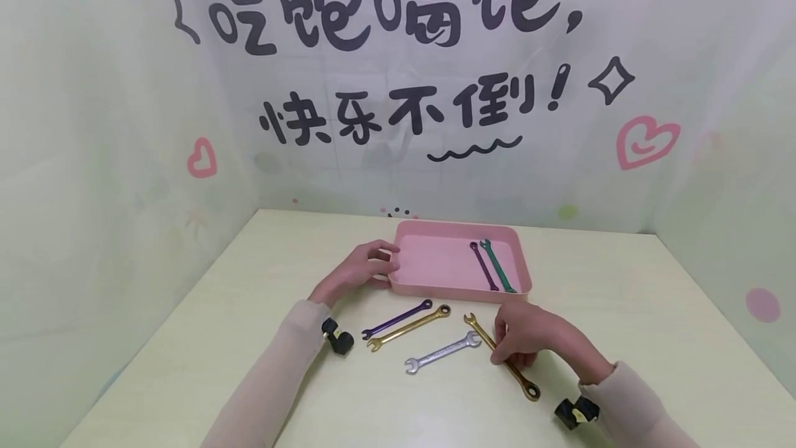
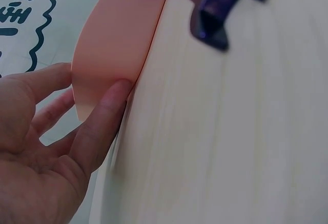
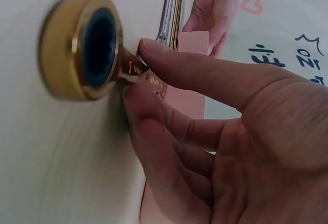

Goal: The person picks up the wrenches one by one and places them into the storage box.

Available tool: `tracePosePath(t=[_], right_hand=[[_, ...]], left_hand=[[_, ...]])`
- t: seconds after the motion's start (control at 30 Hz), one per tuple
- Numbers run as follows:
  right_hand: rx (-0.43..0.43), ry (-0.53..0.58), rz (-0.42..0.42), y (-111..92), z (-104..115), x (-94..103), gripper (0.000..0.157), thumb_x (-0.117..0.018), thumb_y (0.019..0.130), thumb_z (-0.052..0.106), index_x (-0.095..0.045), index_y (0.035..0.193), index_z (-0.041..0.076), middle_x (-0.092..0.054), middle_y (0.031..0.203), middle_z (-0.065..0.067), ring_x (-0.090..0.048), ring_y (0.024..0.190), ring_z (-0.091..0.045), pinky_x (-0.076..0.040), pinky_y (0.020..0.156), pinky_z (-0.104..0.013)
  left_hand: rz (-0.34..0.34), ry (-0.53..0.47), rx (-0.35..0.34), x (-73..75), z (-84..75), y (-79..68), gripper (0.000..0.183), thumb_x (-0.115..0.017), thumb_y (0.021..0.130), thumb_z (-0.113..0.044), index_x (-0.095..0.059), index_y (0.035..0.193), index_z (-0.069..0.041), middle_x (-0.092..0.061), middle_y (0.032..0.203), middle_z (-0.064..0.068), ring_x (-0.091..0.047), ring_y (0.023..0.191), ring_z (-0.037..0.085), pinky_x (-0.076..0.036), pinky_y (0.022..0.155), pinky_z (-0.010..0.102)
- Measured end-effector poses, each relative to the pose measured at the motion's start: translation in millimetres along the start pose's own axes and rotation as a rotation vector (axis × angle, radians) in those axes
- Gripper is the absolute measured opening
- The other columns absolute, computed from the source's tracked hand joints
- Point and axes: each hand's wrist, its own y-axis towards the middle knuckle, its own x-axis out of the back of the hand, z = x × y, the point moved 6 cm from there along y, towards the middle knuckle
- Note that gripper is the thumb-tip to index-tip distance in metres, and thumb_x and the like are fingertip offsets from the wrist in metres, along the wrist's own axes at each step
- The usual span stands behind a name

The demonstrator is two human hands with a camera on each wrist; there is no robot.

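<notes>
Pinching the gold wrench (image 1: pixel 482 334) by its shank, the right hand (image 1: pixel 525 332) has thumb and fingers closed on it near the ring end in the right wrist view; whether the wrench touches the bench (image 1: pixel 373 406) I cannot tell. Seen from the head view, its open jaw points to about 11 o'clock and its ring end to between 4 and 5. Just beside it at 9 o'clock lies the silver wrench (image 1: pixel 443 352); farther out, between 9 and 10, a second gold wrench (image 1: pixel 407 328) and a purple wrench (image 1: pixel 396 320) lie nearly parallel, close together. At 11 o'clock sits the pink tray (image 1: pixel 429 258), with a dark purple wrench (image 1: pixel 485 268) and a green wrench (image 1: pixel 497 265) side by side toward its 3 o'clock end. The left hand (image 1: pixel 363 265) grips the tray's 9 o'clock end, thumb and fingers about its corner. Beyond, at 12 o'clock, hangs a pale cloth (image 1: pixel 373 182) printed with dark characters and pink hearts (image 1: pixel 647 151).
</notes>
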Motion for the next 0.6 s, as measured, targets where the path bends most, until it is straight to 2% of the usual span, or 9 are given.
tracePosePath(t=[0.23,0.6], right_hand=[[0.007,-0.011,-0.016,-1.4,3.0,-2.1,0.022,-0.087,0.080,0.009,-0.068,0.069,0.009,-0.066,0.060,-0.005,-0.060,0.050,-0.015,-0.056,0.047,-0.026],[-0.014,-0.074,-0.026,-3.9,3.1,-1.3,0.021,-0.083,0.084,0.009,-0.064,0.074,0.011,-0.064,0.063,-0.006,-0.057,0.049,-0.015,-0.054,0.045,-0.024]], left_hand=[[-0.006,0.009,0.006,-0.5,0.4,-1.1,0.047,-0.070,0.099,-0.016,-0.056,0.144,-0.009,-0.055,0.136,0.022,-0.068,0.109,0.029,-0.066,0.090,0.039],[0.001,-0.003,0.003,-1.1,0.8,0.2,0.047,-0.070,0.099,-0.016,-0.056,0.143,-0.009,-0.055,0.137,0.022,-0.068,0.109,0.029,-0.066,0.089,0.039]])
